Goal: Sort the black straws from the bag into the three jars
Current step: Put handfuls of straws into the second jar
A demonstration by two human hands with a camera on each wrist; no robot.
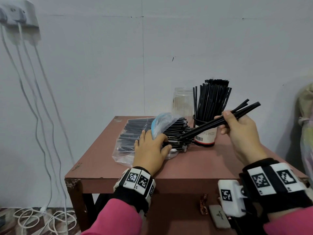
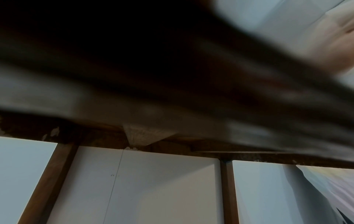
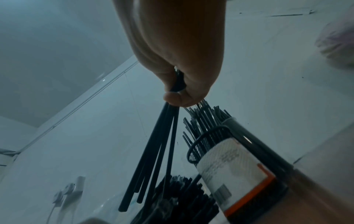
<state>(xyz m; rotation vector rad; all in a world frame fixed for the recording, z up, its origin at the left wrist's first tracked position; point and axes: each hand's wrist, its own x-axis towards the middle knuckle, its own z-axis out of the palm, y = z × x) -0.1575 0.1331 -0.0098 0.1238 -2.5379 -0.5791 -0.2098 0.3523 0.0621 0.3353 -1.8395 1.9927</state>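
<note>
A clear plastic bag full of black straws lies on the brown table. My left hand rests palm-down on the bag near its mouth, fingers spread. My right hand is raised to the right of it and pinches a few black straws, which slant down toward the bag. In the right wrist view the fingertips clamp these straws. Behind them a labelled jar stands packed with upright straws. An empty clear jar stands behind it. The left wrist view is dark and blurred.
The table stands against a white wall. White cables hang from a wall socket on the left and coil on the floor. A pale bundle sits at the right edge. A grey block lies below the table's front edge.
</note>
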